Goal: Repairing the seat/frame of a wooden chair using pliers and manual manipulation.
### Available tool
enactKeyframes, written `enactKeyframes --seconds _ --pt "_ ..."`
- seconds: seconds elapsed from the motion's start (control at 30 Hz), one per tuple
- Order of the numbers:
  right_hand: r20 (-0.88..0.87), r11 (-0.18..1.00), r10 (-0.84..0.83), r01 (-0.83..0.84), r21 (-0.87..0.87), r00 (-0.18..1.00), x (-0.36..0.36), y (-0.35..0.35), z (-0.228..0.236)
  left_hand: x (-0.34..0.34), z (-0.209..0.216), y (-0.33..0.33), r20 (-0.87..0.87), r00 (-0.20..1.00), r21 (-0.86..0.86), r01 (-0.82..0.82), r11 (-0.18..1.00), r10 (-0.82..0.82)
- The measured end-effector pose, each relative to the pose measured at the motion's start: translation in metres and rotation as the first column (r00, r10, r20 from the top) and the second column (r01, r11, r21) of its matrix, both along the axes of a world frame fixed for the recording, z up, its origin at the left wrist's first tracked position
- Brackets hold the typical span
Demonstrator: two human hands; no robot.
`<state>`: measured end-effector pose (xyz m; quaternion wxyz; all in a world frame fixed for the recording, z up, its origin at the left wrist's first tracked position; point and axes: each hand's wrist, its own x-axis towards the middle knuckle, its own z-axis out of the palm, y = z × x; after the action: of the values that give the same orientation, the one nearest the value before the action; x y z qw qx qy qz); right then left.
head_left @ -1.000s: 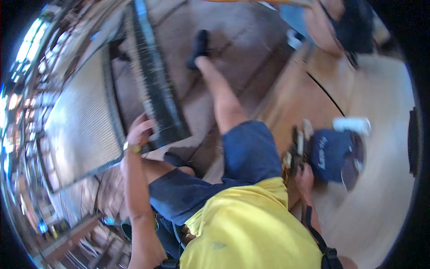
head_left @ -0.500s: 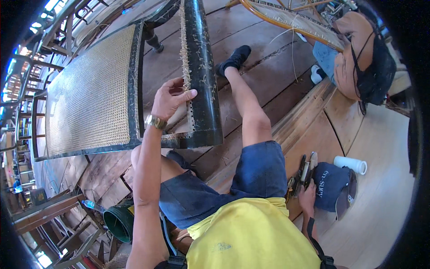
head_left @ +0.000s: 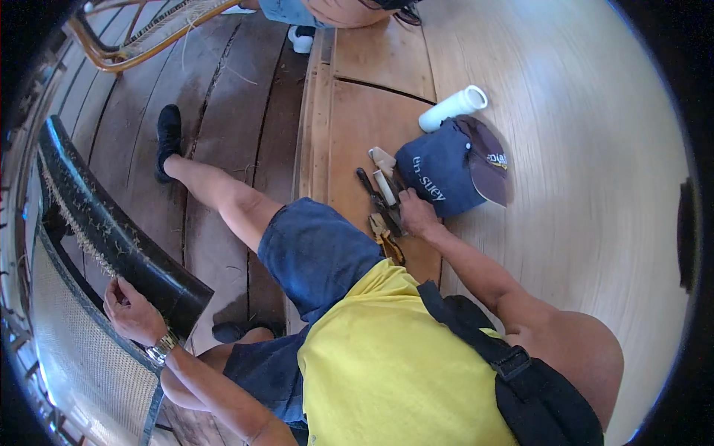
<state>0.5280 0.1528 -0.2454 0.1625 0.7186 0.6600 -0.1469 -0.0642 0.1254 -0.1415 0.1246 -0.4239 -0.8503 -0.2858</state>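
Observation:
My left hand (head_left: 134, 312), with a metal watch at the wrist, has its fingers curled at the inner edge of a black wooden frame (head_left: 130, 230). A strip of frayed cane ends (head_left: 78, 227) runs along that edge. Beside it lies a woven cane panel (head_left: 82, 372). My right hand (head_left: 419, 214) is down among tools on the pale boards, its fingers closed; what they grip is partly hidden. Around them lie a black-handled tool (head_left: 364, 181), a white-handled tool (head_left: 384, 188) and yellow-handled pliers (head_left: 388, 241).
A dark blue cap (head_left: 439, 167) and a white cylindrical container (head_left: 452, 108) stand just beyond my right hand. Another person's leg and shoe (head_left: 300, 39) show at the top, near a cane-strung wooden frame (head_left: 134, 58). My own shoe (head_left: 169, 141) rests on the plank floor (head_left: 223, 111).
The view has swung right toward the tools, so the black frame now sits at the far left. My left hand stays at its edge; my right hand stays among the tools.

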Motion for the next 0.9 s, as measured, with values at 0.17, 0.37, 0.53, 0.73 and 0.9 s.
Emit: enactKeyframes --seconds 0.17,0.37,0.53,0.73,0.9 --pt "-0.127 0.99 0.012 0.007 0.143 0.992 -0.008 -0.001 -0.005 -0.002 -0.001 0.003 -0.151 0.986 -0.107 0.055 0.993 -0.071" --pt "-0.363 0.899 0.12 0.054 0.435 0.924 -0.004 -0.022 0.001 -0.008 -0.013 0.0 -0.246 0.962 -0.048 0.106 0.993 -0.115" --pt "-0.231 0.985 -0.017 0.056 0.163 0.973 -0.005 -0.05 0.017 0.001 -0.015 -0.004 -0.208 0.977 0.072 0.059 0.996 -0.043" --pt "-0.344 0.956 -0.027 0.125 0.264 0.938 -0.003 -0.051 0.004 0.003 -0.004 0.0 0.068 0.996 0.104 -0.057 0.993 0.05" --pt "-0.325 0.973 -0.014 0.087 0.213 0.946 -0.006 -0.041 0.003 -0.004 -0.007 -0.007 -0.093 0.992 0.005 0.09 0.996 -0.089"
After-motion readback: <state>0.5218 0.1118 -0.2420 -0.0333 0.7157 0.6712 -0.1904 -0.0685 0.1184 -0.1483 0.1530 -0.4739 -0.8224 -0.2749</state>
